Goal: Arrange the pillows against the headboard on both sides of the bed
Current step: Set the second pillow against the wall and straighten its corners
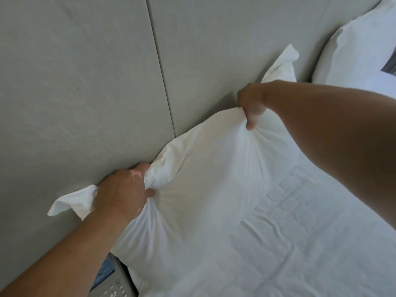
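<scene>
A white pillow [199, 168] leans against the grey padded headboard [85, 93], its top edge touching the panel. My left hand [122, 189] pinches the pillow's top left part, with a loose corner flap sticking out beyond it. My right hand [250, 103] grips the pillow's top right part, bunching the fabric. A second white pillow [353, 52] rests against the headboard at the upper right.
The white bed cover [300, 243] with a quilted pattern spreads below the pillow. A vertical seam [160, 71] splits the headboard panels. At the bottom left, beside the bed, a grey device with buttons [109, 281] shows partly.
</scene>
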Tool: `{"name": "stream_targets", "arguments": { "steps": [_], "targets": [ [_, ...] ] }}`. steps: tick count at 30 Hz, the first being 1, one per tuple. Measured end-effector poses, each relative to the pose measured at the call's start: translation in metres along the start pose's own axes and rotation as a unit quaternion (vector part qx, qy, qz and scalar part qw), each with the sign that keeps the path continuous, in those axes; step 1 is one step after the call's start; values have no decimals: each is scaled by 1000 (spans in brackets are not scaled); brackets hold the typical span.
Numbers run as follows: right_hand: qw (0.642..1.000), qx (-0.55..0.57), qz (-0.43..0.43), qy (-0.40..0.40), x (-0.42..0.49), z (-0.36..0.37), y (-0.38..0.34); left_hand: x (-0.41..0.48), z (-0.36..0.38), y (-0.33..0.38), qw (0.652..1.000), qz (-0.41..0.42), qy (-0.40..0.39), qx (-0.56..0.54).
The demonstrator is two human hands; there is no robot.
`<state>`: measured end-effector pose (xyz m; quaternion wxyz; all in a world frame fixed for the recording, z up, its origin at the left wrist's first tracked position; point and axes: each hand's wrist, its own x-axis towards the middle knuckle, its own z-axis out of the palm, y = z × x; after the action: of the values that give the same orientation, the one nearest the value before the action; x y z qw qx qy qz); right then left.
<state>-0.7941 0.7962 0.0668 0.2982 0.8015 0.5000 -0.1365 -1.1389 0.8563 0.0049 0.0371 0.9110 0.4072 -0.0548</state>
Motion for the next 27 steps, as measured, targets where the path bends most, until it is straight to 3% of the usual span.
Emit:
{"name": "stream_targets", "arguments": {
  "steps": [3, 7, 11, 16, 22, 27],
  "targets": [
    [1000, 7, 17, -1, 12, 6, -8, 3, 5, 2, 1000, -1, 0, 9],
    [993, 76, 61, 63, 26, 50, -24, 2, 11, 4, 1000, -6, -8, -4],
    [980, 118, 29, 158, 19, 76, -15, -2, 10, -2, 999, 2, -22, -25],
    [960, 188, 16, 207, -19, 78, 9, -14, -8, -8, 1000, 1, -16, 1],
    [923, 313, 54, 216, -90, 98, 13, -22, -29, -21, 999, -39, 21, 17],
    [879, 444, 95, 149, -196, 161, -2, -45, -39, -19, 997, -28, 21, -62]
  ]
}}
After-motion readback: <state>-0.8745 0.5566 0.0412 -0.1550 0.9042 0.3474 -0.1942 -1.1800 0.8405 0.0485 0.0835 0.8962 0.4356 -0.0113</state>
